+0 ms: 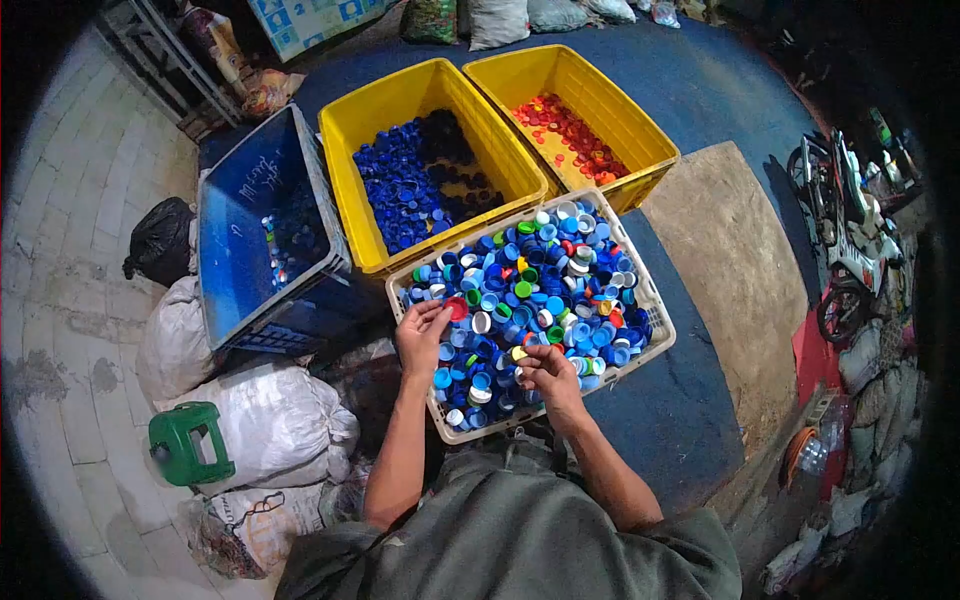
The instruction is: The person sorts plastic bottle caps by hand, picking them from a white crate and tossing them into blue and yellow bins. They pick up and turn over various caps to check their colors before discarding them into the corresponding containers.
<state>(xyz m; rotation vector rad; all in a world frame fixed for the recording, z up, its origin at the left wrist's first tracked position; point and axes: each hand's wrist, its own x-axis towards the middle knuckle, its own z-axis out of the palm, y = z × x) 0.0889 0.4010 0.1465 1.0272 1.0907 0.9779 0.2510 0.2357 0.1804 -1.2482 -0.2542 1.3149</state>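
A shallow off-white crate (655,290) in front of me is heaped with bottle caps (545,300), mostly blue, with white, green, red and yellow ones among them. My left hand (424,342) is over the crate's left side, its thumb and fingers closed on a red bottle cap (457,308). Near the crate's front, my right hand (552,378) has its fingers curled in a pinch. A yellow cap (518,353) lies right at its fingertips, with a white one close by. What the right fingers grip is too small to tell.
Beyond the crate stand a yellow bin (335,150) with blue caps and another yellow bin (640,135) with red caps. A blue bin (225,260) is at left. White sacks (270,420) and a green plastic container (185,445) lie nearer. Cardboard (735,235) covers floor at right.
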